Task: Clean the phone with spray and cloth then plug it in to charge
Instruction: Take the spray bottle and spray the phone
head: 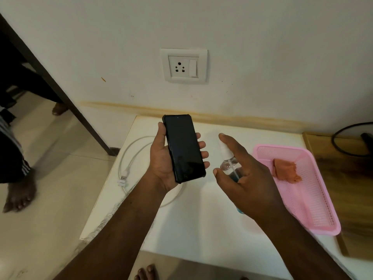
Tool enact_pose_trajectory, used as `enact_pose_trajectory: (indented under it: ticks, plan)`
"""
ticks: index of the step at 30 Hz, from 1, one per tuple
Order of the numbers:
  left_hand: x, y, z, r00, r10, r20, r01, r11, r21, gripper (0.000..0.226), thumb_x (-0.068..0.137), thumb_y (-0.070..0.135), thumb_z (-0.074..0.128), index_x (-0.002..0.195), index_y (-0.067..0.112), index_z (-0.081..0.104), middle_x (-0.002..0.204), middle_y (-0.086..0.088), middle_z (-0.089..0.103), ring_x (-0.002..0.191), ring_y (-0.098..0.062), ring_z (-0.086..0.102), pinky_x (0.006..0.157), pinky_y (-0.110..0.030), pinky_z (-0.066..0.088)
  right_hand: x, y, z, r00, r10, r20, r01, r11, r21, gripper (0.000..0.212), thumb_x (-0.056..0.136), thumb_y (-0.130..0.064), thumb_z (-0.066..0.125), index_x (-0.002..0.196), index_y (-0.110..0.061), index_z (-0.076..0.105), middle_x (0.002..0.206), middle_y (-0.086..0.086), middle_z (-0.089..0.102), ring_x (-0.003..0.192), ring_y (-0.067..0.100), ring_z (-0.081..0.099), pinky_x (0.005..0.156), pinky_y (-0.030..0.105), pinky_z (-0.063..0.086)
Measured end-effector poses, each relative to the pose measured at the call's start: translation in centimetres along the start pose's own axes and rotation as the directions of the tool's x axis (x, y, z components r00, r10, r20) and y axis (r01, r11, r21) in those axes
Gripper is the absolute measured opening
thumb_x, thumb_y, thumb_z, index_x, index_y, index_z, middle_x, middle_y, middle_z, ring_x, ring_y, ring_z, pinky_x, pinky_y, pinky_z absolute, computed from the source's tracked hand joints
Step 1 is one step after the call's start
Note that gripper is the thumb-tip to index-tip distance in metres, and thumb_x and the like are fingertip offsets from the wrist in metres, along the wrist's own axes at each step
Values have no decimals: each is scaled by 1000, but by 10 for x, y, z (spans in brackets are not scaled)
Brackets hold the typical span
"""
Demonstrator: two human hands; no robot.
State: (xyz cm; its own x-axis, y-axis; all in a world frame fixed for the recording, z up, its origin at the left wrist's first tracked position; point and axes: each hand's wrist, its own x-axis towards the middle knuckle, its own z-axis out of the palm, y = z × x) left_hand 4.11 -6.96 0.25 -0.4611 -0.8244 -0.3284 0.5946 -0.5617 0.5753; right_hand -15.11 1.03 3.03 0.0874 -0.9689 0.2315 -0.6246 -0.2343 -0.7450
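Phone [184, 148] sits in the left hand [161, 164], screen up and dark, thumb along one edge and fingertips curled over the other. Right hand [242, 174] is wrapped round a small clear spray bottle [230, 164], index finger on top of the white nozzle, which is just beside the phone. Right of that hand there's a pink basket [314, 199] with an orange cloth [286, 170] in it. White cable [129, 158] lies looped on the table [201, 229] under and left of the left hand, and the wall socket [184, 65] is above both hands.
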Motion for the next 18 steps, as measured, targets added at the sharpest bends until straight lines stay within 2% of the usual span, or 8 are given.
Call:
enact_pose_trajectory:
  ticks: [2,5,9,12,15,18]
  plan:
    - [0,3,-3,1000,18,13,-18,999,-39,98,78,87,39,121,4,67,108,-20,69,89,-36,68,92,-57,51,-1,-1,1,999,-4,42,4,1000,-11,69,86,-38,65,136,-67,28,110,-47,51,83,-2,64,64,2,46]
    - [0,7,-7,998,49,26,-47,998,-51,97,78,87,40,122,4,66,108,-18,69,91,-37,67,97,-59,47,-2,1,2,998,5,55,-3,999,-36,68,85,-41,63,136,-68,27,102,-34,59,65,8,64,56,11,50]
    - [-1,9,-7,997,55,55,-52,997,-62,95,78,86,42,121,5,66,107,-18,68,92,-37,66,96,-58,48,-1,9,0,999,5,35,-1,995,-105,72,85,-38,65,136,-69,25,94,-28,59,65,8,63,55,14,51]
    - [-1,9,-6,997,43,57,-40,997,-59,95,78,86,42,120,5,67,108,-18,68,94,-37,66,96,-58,47,-1,16,1,999,12,40,-7,994,-112,66,84,-39,62,135,-67,30,92,-25,59,67,6,61,60,17,48]
    - [-2,8,-4,998,8,55,-5,999,-51,96,77,87,42,122,6,66,110,-18,67,93,-37,65,95,-56,48,1,19,3,999,33,-22,-36,991,-127,66,84,-42,63,134,-68,29,98,-32,56,75,1,61,63,4,42]
    - [-3,7,-3,998,-15,62,18,998,-52,96,77,88,43,123,6,65,111,-18,66,92,-36,65,93,-54,49,3,18,0,996,27,-87,-36,994,-105,67,85,-49,61,138,-67,24,109,-50,47,94,-12,56,75,-3,38]
